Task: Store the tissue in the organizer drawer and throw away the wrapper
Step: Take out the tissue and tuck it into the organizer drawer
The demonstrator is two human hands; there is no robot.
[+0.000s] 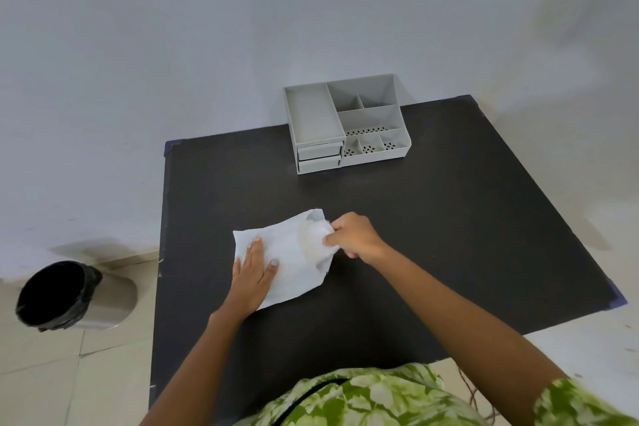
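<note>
A white flat wrapper (287, 252) lies on the black table (432, 218) near its middle. My left hand (254, 278) presses flat on the wrapper's left part, fingers spread. My right hand (356, 235) pinches the white tissue (316, 240) that sticks out of the wrapper's right open end. A grey organizer (345, 123) stands at the table's far edge, with two small drawers (320, 157) at its front left, both shut.
A metal bin (69, 297) with a black liner stands on the tiled floor to the left of the table. A pale wall rises behind the table. The organizer's top compartments hold nothing that I can see.
</note>
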